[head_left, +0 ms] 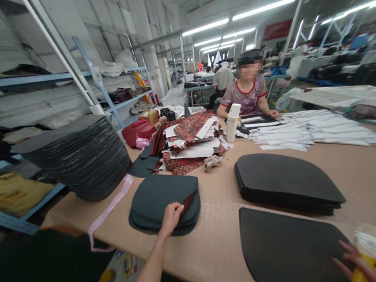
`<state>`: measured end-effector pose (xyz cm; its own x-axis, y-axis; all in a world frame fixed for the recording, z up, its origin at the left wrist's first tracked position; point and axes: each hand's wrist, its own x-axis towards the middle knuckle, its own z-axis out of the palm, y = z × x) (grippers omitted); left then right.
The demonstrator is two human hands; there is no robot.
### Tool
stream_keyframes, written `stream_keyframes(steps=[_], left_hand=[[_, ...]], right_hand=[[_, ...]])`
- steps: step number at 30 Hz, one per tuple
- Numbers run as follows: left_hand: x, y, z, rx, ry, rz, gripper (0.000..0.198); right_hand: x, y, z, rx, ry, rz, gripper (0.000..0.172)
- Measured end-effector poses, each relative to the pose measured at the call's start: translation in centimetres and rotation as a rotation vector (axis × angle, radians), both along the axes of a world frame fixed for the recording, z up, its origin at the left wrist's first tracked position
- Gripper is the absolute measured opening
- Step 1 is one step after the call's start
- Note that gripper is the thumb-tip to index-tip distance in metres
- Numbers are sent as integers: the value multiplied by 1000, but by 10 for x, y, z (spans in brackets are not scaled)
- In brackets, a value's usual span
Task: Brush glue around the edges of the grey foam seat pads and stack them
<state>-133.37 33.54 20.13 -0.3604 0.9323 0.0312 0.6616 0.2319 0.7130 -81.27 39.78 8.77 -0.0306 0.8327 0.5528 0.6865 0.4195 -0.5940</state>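
Observation:
My left hand (172,217) reaches to a small stack of dark green half-round pieces (153,197) and pinches the edge of the top piece, lifting it so a reddish underside shows. My right hand (356,263), at the bottom right, grips a yellow-handled tool with a blurred whitish brush end (370,243) and rests on a single dark half-round piece (284,242) lying flat near the table's front edge. Behind that piece sits a thicker stack of the same dark pieces (285,180).
A tall leaning pile of black half-round pieces (79,156) stands at the table's left, a pink ribbon (111,208) trailing from it. Patterned red fabric scraps (191,140), a white tumbler (232,121) and white cut strips (307,134) lie farther back, where a seated person (248,95) works. Blue shelving (9,83) runs along the left.

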Motion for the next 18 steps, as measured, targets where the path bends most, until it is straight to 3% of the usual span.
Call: stream_keyframes(steps=[4,8,9,13,15,18], left_hand=[[-6,2,4,-14,-114,25,38],[1,0,15,39,-132,76,33],[8,-3,19,67,-118,85,31],[58,-20,27,183,-57,29,23],[86,-30,22,213,-55,-35,23],[112,-47,1,229,-71,-104,28]], right_hand=[[-50,-22,7,10,16,59,25],[-144,-46,23,-91,110,217,23],[-170,-49,32,-108,127,253,26],[-256,-51,81,-431,402,378,39],[-281,-45,100,-559,483,394,39],[-297,-36,110,-584,515,365,37]])
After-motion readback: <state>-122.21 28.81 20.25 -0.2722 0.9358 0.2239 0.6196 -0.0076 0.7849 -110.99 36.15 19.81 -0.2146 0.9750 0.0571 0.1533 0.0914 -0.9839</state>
